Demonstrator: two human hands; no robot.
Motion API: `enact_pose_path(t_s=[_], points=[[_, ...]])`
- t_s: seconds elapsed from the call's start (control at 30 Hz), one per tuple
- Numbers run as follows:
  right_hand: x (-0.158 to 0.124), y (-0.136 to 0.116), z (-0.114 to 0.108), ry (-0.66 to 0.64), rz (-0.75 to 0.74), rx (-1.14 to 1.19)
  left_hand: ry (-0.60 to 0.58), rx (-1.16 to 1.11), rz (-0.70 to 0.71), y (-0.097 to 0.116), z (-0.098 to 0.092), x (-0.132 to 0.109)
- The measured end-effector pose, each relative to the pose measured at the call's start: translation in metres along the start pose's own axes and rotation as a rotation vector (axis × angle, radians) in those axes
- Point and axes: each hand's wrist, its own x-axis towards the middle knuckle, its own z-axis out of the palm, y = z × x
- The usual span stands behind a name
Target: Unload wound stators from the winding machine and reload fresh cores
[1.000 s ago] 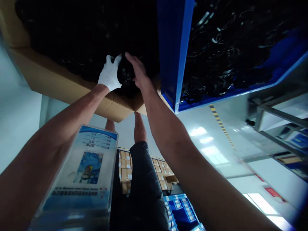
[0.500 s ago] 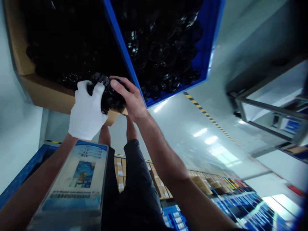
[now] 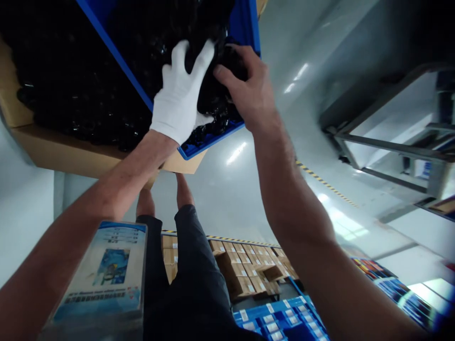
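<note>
White-gloved left hand [image 3: 176, 104] and bare right hand [image 3: 256, 92] have moved from the brown cardboard box [image 3: 64, 155] to the blue plastic bin [image 3: 246, 21].
Head view: left hand spread over glossy black parts [image 3: 219, 114] heaped in the bin; right hand's thumb and fingers curve around some, whether pinching cannot be told.

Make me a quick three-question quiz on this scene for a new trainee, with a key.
1. Multiple choice: The left hand is over which container?
A) cardboard box
B) blue bin
C) metal rack
2. True or false: The right hand is bare.
3. Fill the gap: The parts in the cardboard box are ____ in colour.

Key:
1. B
2. True; only the left hand wears a white glove.
3. black
</note>
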Motion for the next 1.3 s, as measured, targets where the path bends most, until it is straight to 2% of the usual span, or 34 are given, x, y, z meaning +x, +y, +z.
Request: enact_pose_path(t_s=[0.07, 0.13, 0.23, 0.33, 0.43, 0.53, 0.67, 0.77, 0.87, 1.0, 1.07, 1.13, 1.2, 1.3], points=[[0.006, 0.01, -0.003, 0.018, -0.166, -0.2, 0.016, 0.137, 0.022, -0.008, -0.003, 0.009], [0.005, 0.018, -0.005, 0.035, -0.246, -0.304, 0.044, 0.209, 0.066, -0.023, -0.006, 0.018], [-0.002, 0.03, -0.009, 0.073, -0.227, -0.435, 0.082, 0.228, 0.131, -0.05, -0.005, 0.037], [-0.013, 0.045, -0.014, 0.079, -0.217, -0.567, 0.075, 0.255, 0.307, -0.068, -0.006, 0.057], [-0.023, 0.062, -0.02, 0.056, -0.245, -0.592, 0.004, 0.252, 0.413, -0.064, -0.014, 0.076], [-0.03, 0.076, -0.028, 0.039, -0.323, -0.644, -0.036, 0.228, 0.389, -0.044, -0.022, 0.093], [-0.037, 0.074, -0.031, 0.038, -0.393, -0.753, -0.053, 0.237, 0.421, -0.027, -0.025, 0.108], [-0.052, 0.064, -0.019, 0.002, -0.417, -0.719, -0.054, 0.22, 0.421, -0.035, -0.025, 0.1], [-0.079, 0.061, 0.001, -0.082, -0.459, -0.672, -0.01, 0.154, 0.334, -0.062, -0.025, 0.081], [-0.106, 0.079, 0.022, -0.067, -0.493, -0.676, 0.021, 0.2, 0.235, -0.101, -0.021, 0.066], [-0.105, 0.09, 0.024, -0.027, -0.511, -0.666, 0.042, 0.213, 0.221, -0.107, -0.019, 0.066], [-0.094, 0.1, 0.019, -0.025, -0.525, -0.638, 0.082, 0.188, 0.286, -0.1, -0.017, 0.067], [-0.077, 0.106, 0.012, -0.045, -0.526, -0.61, 0.107, 0.159, 0.409, -0.08, -0.009, 0.066], [-0.057, 0.11, 0.001, -0.066, -0.499, -0.597, 0.019, 0.144, 0.533, -0.048, 0.014, 0.06]])
